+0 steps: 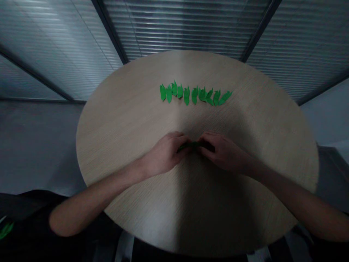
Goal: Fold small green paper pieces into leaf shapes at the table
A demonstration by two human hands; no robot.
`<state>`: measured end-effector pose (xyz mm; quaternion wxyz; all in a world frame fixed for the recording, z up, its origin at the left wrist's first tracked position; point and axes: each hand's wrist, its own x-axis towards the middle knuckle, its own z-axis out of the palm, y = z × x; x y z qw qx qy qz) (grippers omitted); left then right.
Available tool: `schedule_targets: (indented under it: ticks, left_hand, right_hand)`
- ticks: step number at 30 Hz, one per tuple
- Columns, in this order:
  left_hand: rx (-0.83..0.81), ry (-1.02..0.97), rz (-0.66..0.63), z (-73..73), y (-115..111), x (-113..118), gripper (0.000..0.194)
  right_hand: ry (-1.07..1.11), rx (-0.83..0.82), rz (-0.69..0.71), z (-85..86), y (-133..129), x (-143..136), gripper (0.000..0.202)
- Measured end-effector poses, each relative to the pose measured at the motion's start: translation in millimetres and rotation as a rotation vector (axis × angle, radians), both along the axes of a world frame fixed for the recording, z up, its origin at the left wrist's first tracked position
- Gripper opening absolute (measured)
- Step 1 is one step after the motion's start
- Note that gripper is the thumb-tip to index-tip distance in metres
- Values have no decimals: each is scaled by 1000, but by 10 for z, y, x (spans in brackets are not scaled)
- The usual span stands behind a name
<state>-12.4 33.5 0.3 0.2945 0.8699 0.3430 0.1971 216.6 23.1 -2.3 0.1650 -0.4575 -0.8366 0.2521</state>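
Left hand (163, 154) + right hand (222, 153) pinching green paper (195, 145) | long axis left-right, flat on table (109, 145)

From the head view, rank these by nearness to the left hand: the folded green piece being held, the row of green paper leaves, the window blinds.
1. Folded green piece: pinched between the left hand and right hand, at mid-table.
2. Row of green paper leaves: beyond the hands, across the table.
3. Window blinds: past the table's far edge.

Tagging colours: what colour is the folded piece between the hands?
Green, dark in shadow: the folded paper piece, seen in the head view.
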Motion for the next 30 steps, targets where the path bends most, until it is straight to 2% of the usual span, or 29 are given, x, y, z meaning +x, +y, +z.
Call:
schedule_targets:
  ticks: [3,8,14,16,19,22,26,30]
  left_hand:
    - [0,-25,14,-8,6,-1,14]
    - [105,-72,-11,-64,30,-26,31]
    - [462,-106,-69,-94,60,-69,32]
    - [517,-112,-57,-84,53,-75,33]
    - [507,-163,-52,-69,28,-68,30]
    - [454,-222,-71,-58,0,-52,22]
    - [365,-280,-93,-28,-21,-33,18]
    - [255,-320,-104,4,-29,-17,23]
  right_hand:
    - [-6,-2,-18,1,-4,-12,6]
    - [55,-69,-69,41,-8,-27,8]
    - [303,-449,-177,158,38,88,25]
    - [429,-586,-213,188,47,124,25]
    - [604,-840,-264,202,27,128,26]
    - [730,-1043,-258,185,-14,92,30]
    - [795,-1150,-257,169,-49,64,35]
    - [789,-1157,-267,181,-59,66,37]
